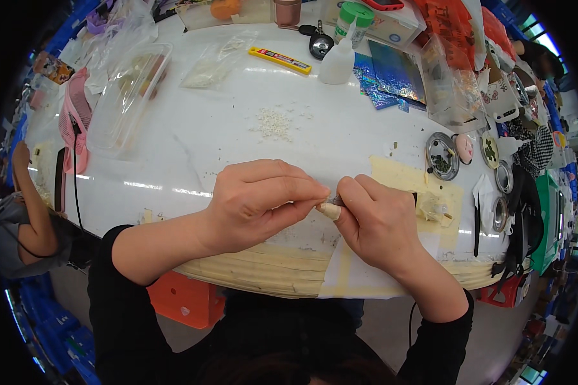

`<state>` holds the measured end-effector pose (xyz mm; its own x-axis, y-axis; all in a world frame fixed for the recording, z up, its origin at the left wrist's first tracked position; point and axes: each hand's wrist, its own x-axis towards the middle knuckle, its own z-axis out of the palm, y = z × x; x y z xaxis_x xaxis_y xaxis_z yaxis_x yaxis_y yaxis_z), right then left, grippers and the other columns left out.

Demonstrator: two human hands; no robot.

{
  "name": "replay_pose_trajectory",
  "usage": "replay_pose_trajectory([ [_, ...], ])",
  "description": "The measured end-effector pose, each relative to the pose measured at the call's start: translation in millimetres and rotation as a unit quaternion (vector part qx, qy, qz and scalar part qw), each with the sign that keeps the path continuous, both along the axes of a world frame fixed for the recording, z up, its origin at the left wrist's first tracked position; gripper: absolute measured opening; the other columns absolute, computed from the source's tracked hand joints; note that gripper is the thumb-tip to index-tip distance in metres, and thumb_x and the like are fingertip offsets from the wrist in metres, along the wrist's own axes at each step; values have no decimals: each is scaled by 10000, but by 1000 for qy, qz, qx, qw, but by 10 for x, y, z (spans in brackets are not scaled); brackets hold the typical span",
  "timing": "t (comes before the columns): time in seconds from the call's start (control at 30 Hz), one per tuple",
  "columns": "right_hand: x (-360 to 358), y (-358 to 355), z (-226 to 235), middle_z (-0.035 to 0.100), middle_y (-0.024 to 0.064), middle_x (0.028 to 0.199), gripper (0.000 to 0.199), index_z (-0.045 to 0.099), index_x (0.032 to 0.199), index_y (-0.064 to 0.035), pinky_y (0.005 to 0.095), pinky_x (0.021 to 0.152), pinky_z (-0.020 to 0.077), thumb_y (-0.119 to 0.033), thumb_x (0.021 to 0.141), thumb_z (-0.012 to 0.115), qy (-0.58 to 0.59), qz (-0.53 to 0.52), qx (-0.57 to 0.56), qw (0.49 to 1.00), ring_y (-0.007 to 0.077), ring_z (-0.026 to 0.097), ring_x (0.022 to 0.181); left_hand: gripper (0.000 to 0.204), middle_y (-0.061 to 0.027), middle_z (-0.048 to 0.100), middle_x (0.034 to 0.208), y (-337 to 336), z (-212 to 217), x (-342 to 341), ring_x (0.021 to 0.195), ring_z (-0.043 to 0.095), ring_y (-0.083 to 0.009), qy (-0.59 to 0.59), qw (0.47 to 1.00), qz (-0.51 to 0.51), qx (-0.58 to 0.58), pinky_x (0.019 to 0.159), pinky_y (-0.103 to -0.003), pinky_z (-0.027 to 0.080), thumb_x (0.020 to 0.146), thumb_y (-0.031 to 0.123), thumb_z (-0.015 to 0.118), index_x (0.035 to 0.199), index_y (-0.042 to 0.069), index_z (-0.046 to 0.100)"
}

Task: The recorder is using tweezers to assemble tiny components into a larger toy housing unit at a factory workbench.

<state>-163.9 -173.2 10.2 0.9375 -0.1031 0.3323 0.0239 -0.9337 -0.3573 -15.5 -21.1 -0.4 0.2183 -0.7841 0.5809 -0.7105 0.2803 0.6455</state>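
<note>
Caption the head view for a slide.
The right hand holds a small grey item, left hand pinching beside it, over a white table with scattered white bits.

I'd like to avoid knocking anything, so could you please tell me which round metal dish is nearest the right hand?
The large metal dish holding dark bits; the smaller metal dishes lie farther right, away from the right hand.

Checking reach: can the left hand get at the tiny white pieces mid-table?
Probably yes: the tiny white pieces lie just beyond the left hand with nothing bulky between, though its fingertips are busy close to the right hand.
</note>
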Motion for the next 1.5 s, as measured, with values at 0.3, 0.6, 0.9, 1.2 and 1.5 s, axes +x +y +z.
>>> replay_pose_trajectory([
  [0.3,6,-21,-23,491,39,648,283,516,822,-89,335,407,395,-281,806,723,-19,-4,0,1000,218,536,480,206,-107,699,826,-2,0,-7,712,681,-190,7,1000,1,-7,586,-254,545,733,-82,734,920,4,715],
  [0.6,9,-16,-17,496,43,655,284,514,820,-88,335,408,396,-281,805,721,-14,-7,3,1000,220,539,486,232,-104,695,832,0,-7,-1,712,680,-185,-10,1000,2,-15,588,-252,545,724,-83,743,935,9,713],
  [0.9,11,-8,-3,479,30,642,238,526,801,-113,339,404,389,-253,804,719,-13,-8,3,1000,213,531,477,229,-105,695,831,8,-6,7,704,678,-189,-30,999,1,-17,587,-254,547,729,-75,739,938,14,712],
  [1.2,15,-3,15,483,30,646,245,522,808,-106,338,415,399,-245,792,724,-11,-3,-4,1000,219,535,483,214,-108,702,829,4,9,6,721,687,-191,21,1000,-4,9,597,-261,549,734,-81,726,926,12,712],
  [1.5,17,-10,-10,486,38,641,281,506,800,-89,337,406,392,-273,809,717,-20,-9,5,1000,220,531,482,188,-108,704,822,8,19,-6,721,689,-194,34,999,-4,10,604,-258,549,740,-84,721,905,6,714],
])
